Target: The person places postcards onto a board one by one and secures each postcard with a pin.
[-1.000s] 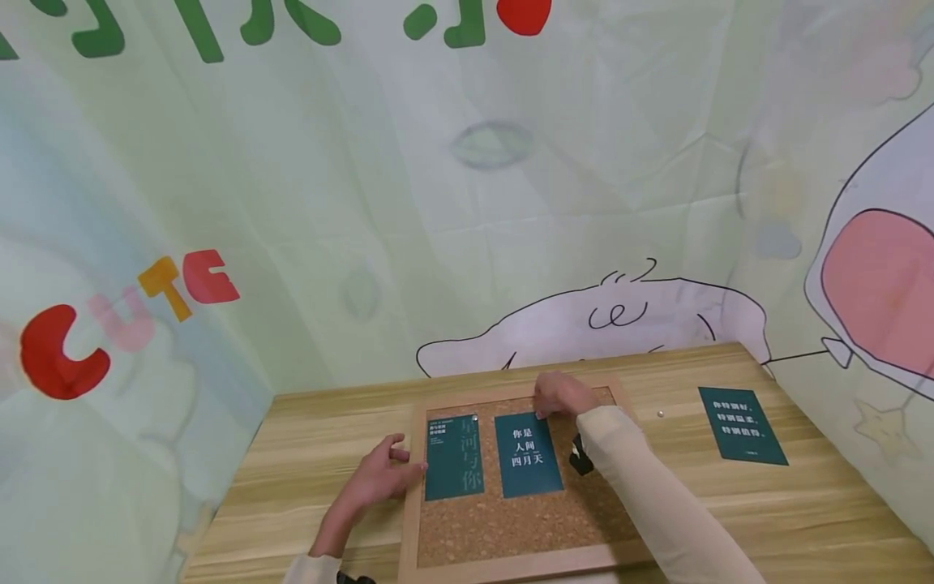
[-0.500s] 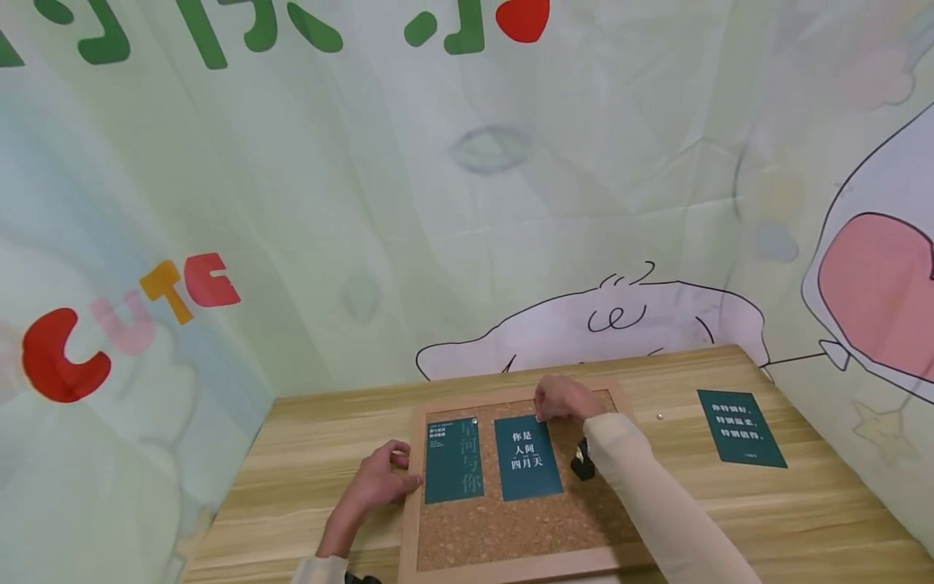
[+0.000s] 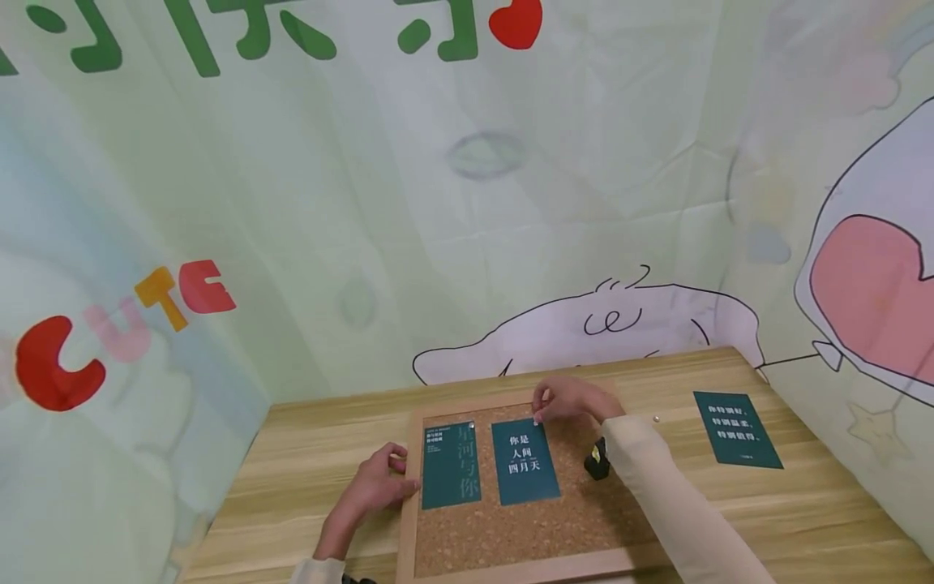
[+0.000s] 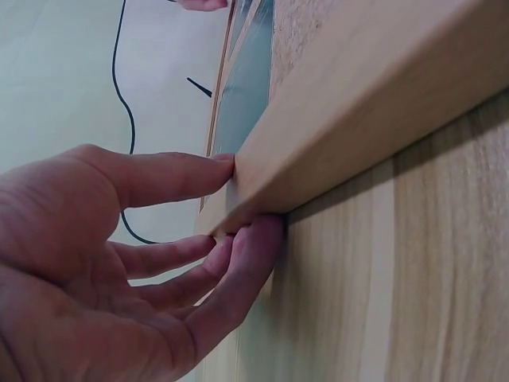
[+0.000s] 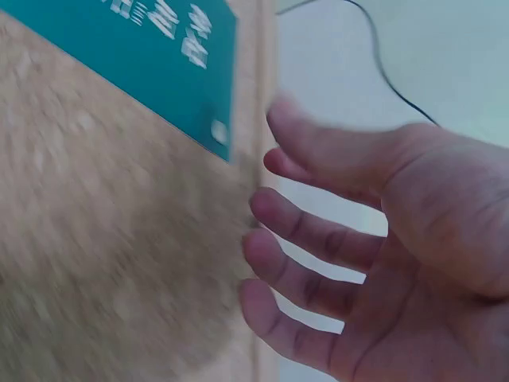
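On the table (image 3: 314, 454), our left hand (image 3: 379, 483) pinches the corkboard (image 3: 511, 535) by its edge, thumb against fingers, probably so it doesn't skid. Our right hand (image 3: 572, 399) is relaxed and empty, just beside the top right corner of the middle card (image 3: 525, 478), where 1 pin (image 5: 219, 131) sits, likely to keep it put beside the left card (image 3: 442, 478); 1 spare card (image 3: 739, 450) lies off the board, near 1 stray pin (image 3: 656, 419).

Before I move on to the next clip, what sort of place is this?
Probably a small staged indoor workspace, though the wider room is hidden: a creased, cartoon-printed backdrop surrounds a wood-grain table, and a framed corkboard lies on it.
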### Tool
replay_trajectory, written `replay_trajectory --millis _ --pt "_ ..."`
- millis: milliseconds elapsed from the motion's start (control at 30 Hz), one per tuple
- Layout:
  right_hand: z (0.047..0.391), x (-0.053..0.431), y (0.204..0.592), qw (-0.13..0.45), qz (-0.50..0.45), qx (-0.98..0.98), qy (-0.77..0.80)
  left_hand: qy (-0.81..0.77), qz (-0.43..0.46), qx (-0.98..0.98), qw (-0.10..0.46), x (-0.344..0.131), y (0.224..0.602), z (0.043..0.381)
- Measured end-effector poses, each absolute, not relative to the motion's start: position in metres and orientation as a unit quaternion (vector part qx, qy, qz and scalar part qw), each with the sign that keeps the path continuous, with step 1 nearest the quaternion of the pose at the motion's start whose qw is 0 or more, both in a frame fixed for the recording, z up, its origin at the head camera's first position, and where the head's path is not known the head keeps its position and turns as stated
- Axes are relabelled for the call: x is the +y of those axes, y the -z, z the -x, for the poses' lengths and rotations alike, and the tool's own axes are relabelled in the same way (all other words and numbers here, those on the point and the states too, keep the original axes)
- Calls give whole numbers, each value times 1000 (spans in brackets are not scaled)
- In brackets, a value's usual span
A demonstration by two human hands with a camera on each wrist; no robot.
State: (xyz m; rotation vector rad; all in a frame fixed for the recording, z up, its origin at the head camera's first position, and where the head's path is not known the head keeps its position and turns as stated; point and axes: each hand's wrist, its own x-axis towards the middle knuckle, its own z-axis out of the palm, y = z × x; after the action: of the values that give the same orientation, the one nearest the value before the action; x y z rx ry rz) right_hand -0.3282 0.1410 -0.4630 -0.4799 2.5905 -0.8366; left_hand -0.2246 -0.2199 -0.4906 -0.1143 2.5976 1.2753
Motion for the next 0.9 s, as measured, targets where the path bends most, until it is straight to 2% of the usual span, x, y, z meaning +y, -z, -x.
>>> replay_trajectory --millis 133,367,600,767,900 --pt "331 165 451 199 203 914 289 -446 39 885 126 -220 492 224" --pt "319 222 431 204 200 898 335 -450 30 882 133 -218 494 222" --pt "299 288 431 160 220 898 344 -449 35 882 136 -219 493 221" --pt "287 326 440 124 157 919 340 -446 35 884 136 -220 492 223" --pt "278 352 448 70 118 943 304 -440 34 887 135 -220 491 225"
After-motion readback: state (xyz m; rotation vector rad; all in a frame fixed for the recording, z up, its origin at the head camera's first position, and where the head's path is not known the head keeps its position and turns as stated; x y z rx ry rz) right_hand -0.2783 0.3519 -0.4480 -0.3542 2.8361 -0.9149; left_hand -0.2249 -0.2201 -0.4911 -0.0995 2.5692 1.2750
